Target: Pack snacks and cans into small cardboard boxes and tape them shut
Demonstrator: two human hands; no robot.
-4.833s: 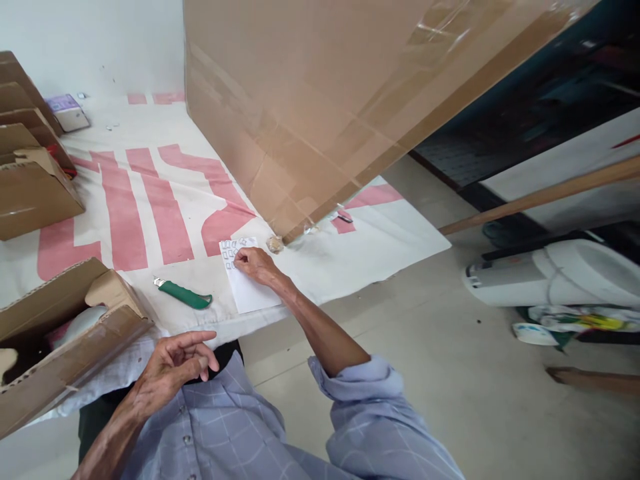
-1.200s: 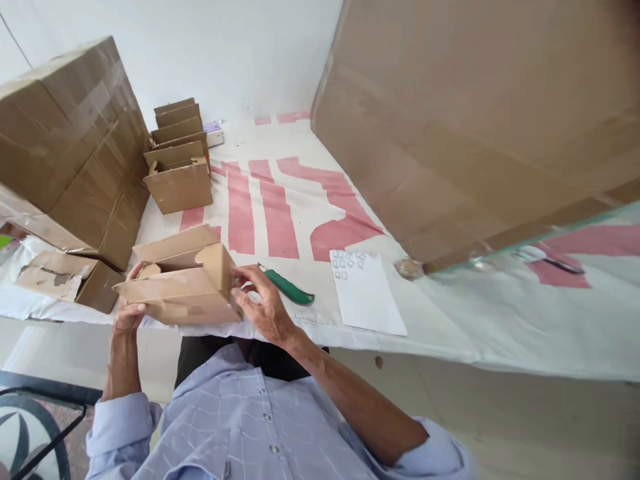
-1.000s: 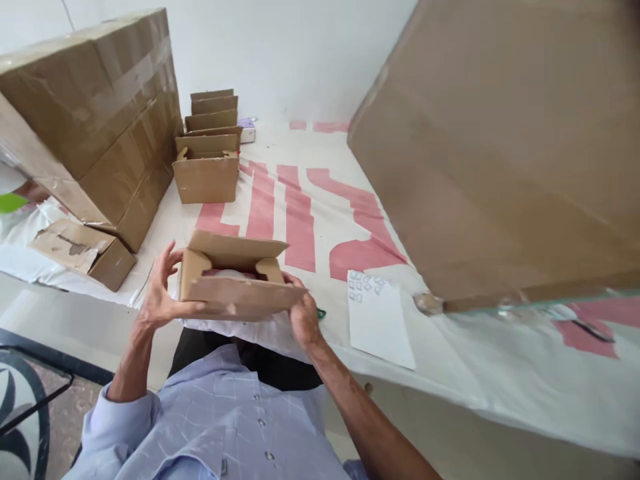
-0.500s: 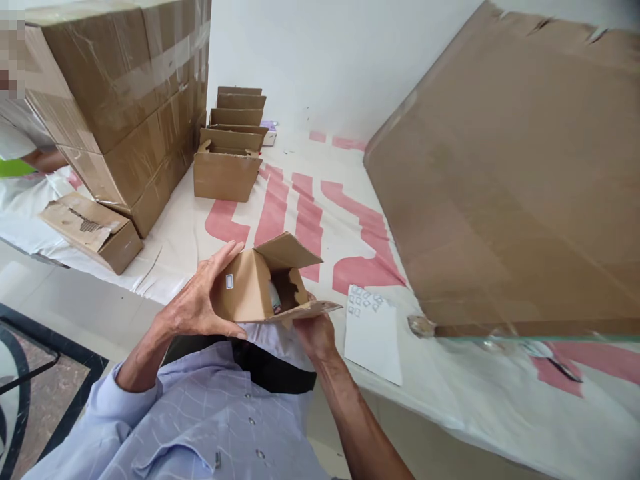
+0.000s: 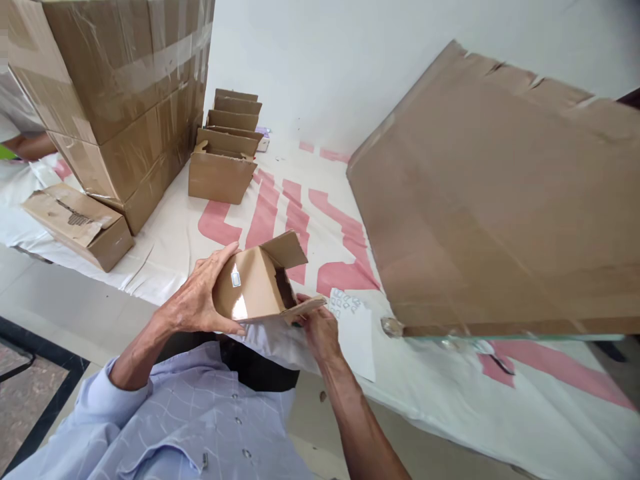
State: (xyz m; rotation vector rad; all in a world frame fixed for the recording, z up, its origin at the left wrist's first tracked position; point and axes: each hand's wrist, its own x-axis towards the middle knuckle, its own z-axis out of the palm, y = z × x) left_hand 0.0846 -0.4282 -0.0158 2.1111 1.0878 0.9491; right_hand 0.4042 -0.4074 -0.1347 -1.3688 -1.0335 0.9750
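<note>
A small brown cardboard box [image 5: 256, 283], flaps spread on its right side, is held over the table's front edge. My left hand [image 5: 201, 297] grips its closed left end, thumb below and fingers on top. A small white label [image 5: 236, 279] shows on the box's upper face, with a glossy patch under it. My right hand [image 5: 319, 327] is closed at the lower right flap, its fingertips partly hidden behind the cardboard. The box's inside is mostly in shadow, so its contents cannot be made out.
Taped cartons [image 5: 125, 100] are stacked at left, with a worn closed box [image 5: 77, 223] before them. Several open boxes [image 5: 220, 179] stand in a row behind. A sticker sheet [image 5: 357, 340] lies right of my hand. A large cardboard panel [image 5: 490, 200] fills the right. Another person's arm [image 5: 33, 145] shows far left.
The box has turned, so its opening faces farther right and less of the inside shows. My right hand has come from under the box to its right flap. The view has shifted right.
</note>
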